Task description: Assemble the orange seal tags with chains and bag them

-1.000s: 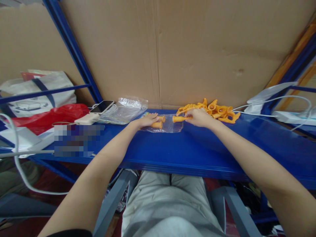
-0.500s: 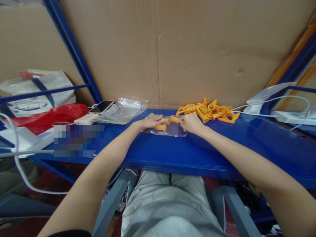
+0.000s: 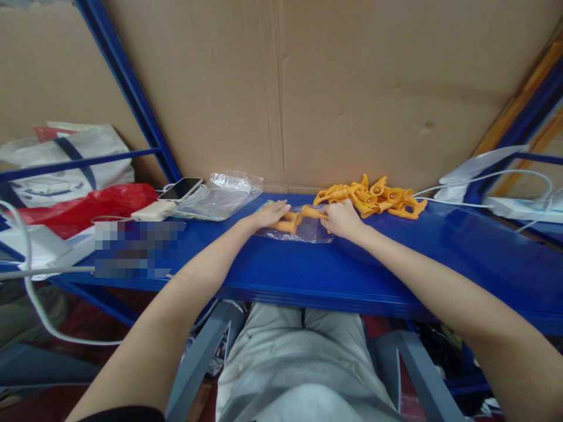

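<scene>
Clear plastic makes up the small bag [image 3: 303,230] lying flat on the blue shelf [image 3: 352,269] between the two hands. Inside or on it lie a couple of orange plastic pieces [image 3: 288,223]; whether they sit within the film or on top of it cannot be told. The left hand [image 3: 269,214] rests palm down on the bag's left end, fingers stretched out nearly flat, pressing on the film and touching the orange pieces just to its right. The right hand [image 3: 341,218] is curled at the bag's right end, its fingertips pinched on another orange piece [image 3: 313,212] that points toward the left hand and lies over the bag.

Just beyond the right hand, against the cardboard wall [image 3: 352,88], is a loose heap of the same orange parts [image 3: 378,198]. Beyond and left of the left hand lies a stack of empty clear bags [image 3: 224,192], then a phone [image 3: 181,189] resting on a white power bank [image 3: 153,211] with a cable attached. Farther left are a red plastic bag [image 3: 88,205] and a white tote bag [image 3: 65,161] with a dark strap; its print is too small to read. Well off to the right of the right hand, white cables [image 3: 492,176] run to a white power strip [image 3: 523,206]. No readable writing shows on any of these.
</scene>
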Demonstrator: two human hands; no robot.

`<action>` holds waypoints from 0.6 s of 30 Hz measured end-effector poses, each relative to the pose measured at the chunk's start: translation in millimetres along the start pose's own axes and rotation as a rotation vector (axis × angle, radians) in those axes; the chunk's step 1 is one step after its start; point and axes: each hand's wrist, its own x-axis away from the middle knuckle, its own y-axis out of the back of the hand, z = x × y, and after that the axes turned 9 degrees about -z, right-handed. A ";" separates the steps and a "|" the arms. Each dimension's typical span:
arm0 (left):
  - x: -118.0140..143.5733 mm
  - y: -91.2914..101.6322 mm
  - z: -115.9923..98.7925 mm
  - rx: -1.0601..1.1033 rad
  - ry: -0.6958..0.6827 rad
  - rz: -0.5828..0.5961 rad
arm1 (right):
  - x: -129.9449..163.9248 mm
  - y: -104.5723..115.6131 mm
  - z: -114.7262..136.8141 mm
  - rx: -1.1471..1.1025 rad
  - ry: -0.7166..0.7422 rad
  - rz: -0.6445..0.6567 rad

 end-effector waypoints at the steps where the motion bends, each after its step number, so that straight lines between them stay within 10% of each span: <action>1: 0.3 -0.1 -0.1 0.007 0.020 -0.029 | 0.3 -0.8 0.6 -0.002 -0.005 -0.001; 18: -11.3 -4.5 5.3 0.222 0.181 -0.211 | -19.1 -49.0 -8.1 -0.512 0.089 -0.247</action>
